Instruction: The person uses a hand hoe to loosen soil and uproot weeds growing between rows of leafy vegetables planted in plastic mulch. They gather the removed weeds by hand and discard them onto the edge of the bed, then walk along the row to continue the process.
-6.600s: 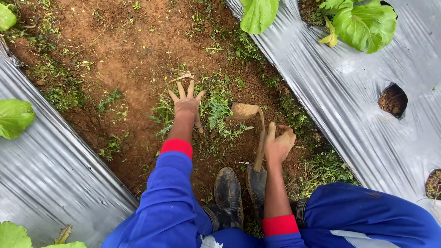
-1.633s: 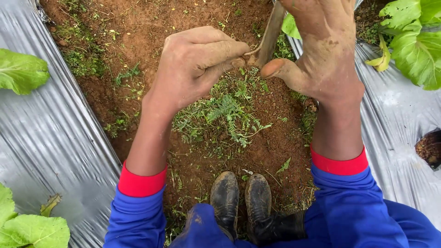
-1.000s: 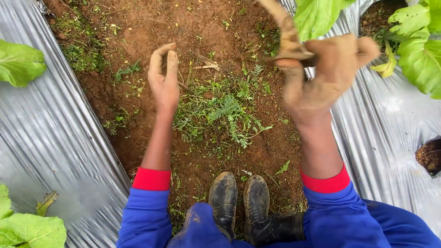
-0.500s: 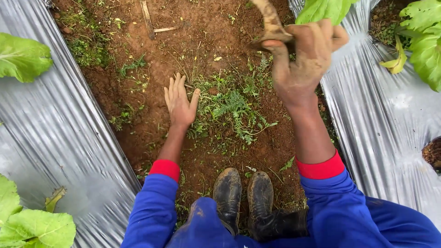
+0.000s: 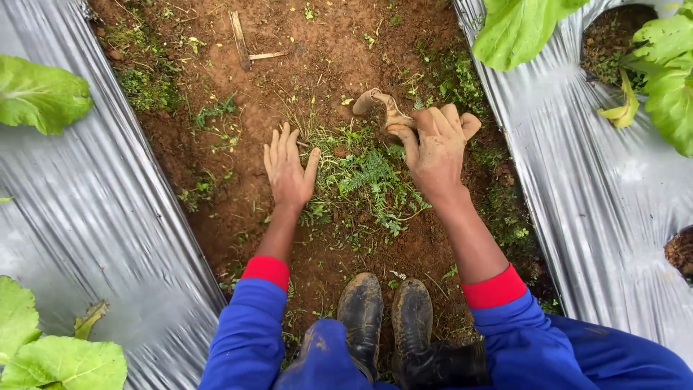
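Between silver mulch sheets [image 5: 86, 217]: right hand [image 5: 435, 153] fisted around muddy hand hoe [image 5: 381, 106], blade end pointing up-left, long axis diagonal. Left hand [image 5: 289, 167] open, flat beside weeds [image 5: 368, 180].

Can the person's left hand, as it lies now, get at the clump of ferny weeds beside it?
Probably yes. The left hand lies flat on the soil with its thumb at the edge of the ferny weeds, and nothing stands between them; the right hand grips a small hoe farther off.

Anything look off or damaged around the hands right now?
Nothing stands out. The right hand grips a muddy hand hoe over the weed patch, and the left hand lies flat on the soil beside it. The silver mulch sheets show only planting holes.
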